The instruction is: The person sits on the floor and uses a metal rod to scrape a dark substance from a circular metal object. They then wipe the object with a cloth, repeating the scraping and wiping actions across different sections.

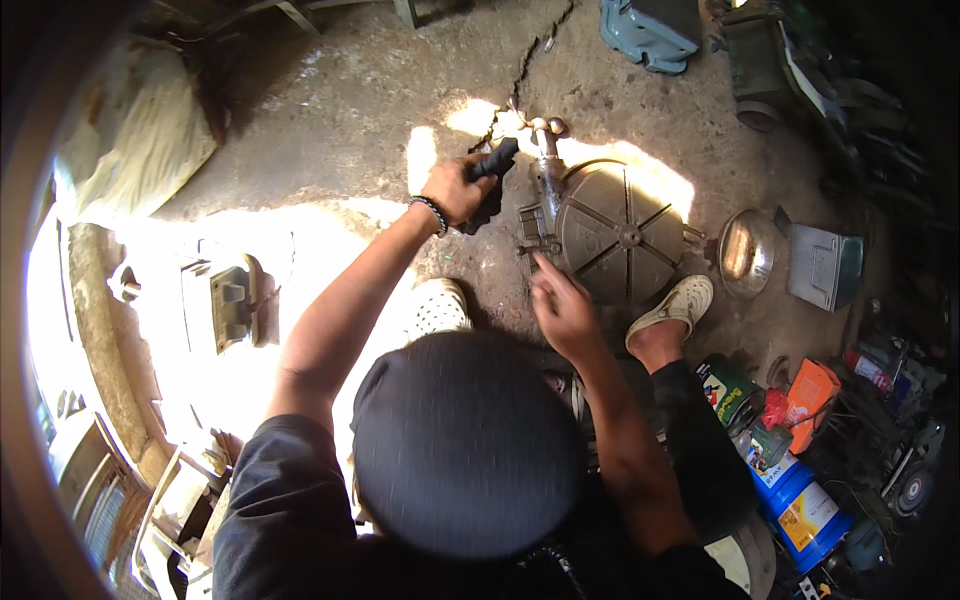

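My left hand (458,192) is closed around a dark, cloth-like black bundle (497,160), held just left of the vise. Beside it, a metal bench vise (546,190) with a ball-ended handle lies along the left edge of a round metal plate (632,237) with radial slots. My right hand (566,308) is slightly blurred, its index finger stretched toward the vise's near end and the other fingers loosely bent. Nothing shows in that hand. Whether the fingertip touches the vise, I cannot tell.
A shallow metal bowl (747,254) and a grey box (823,266) are right of the plate. Blue (806,515) and green containers crowd the lower right. A blue-grey casting (648,35) lies at the far side. Strong sunlight washes out the left floor; a dark cap (468,445) hides the near middle.
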Tool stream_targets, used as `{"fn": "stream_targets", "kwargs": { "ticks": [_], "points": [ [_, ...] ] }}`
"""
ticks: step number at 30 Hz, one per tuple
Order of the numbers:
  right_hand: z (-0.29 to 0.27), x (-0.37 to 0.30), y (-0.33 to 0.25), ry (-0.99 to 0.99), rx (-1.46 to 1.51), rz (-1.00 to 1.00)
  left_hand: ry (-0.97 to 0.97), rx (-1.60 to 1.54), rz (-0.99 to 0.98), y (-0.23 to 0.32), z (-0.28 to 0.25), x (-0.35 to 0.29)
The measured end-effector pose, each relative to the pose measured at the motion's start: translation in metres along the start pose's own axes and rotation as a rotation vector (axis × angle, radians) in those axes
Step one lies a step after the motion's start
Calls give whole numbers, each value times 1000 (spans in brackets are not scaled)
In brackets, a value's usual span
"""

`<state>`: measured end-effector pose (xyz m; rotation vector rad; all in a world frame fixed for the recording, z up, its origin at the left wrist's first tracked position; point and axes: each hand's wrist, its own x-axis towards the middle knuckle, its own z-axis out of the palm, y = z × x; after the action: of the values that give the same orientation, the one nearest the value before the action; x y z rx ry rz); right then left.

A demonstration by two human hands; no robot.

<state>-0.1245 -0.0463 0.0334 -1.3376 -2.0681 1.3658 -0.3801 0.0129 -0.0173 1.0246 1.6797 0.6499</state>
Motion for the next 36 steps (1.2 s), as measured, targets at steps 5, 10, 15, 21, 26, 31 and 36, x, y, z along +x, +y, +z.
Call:
{"fn": "stream_targets", "kwargs": {
  "ticks": [5, 10, 15, 21, 26, 31, 36],
  "points": [
    [-54, -53, 63, 84, -109, 232, -15, 71, 324, 29, 48, 60],
    [-65, -25, 77, 175, 125, 299, -231, 481, 315, 44, 93, 119],
    [-53, -6, 40, 134, 34, 411, -447, 685, 228, 44, 95, 124],
    [-34, -47, 43, 53, -104, 385, -358, 526, 476, 18, 80, 74],
    [-55, -67, 56, 76, -145, 415, -578, 815, 451, 35, 53, 23],
    [-74, -56, 43, 148, -167, 444, -76, 413, 384, -35, 31, 3],
    [-68, -41, 45, 150, -83, 435, 142, 206, 293, -23, 21, 31]
  ]
}}
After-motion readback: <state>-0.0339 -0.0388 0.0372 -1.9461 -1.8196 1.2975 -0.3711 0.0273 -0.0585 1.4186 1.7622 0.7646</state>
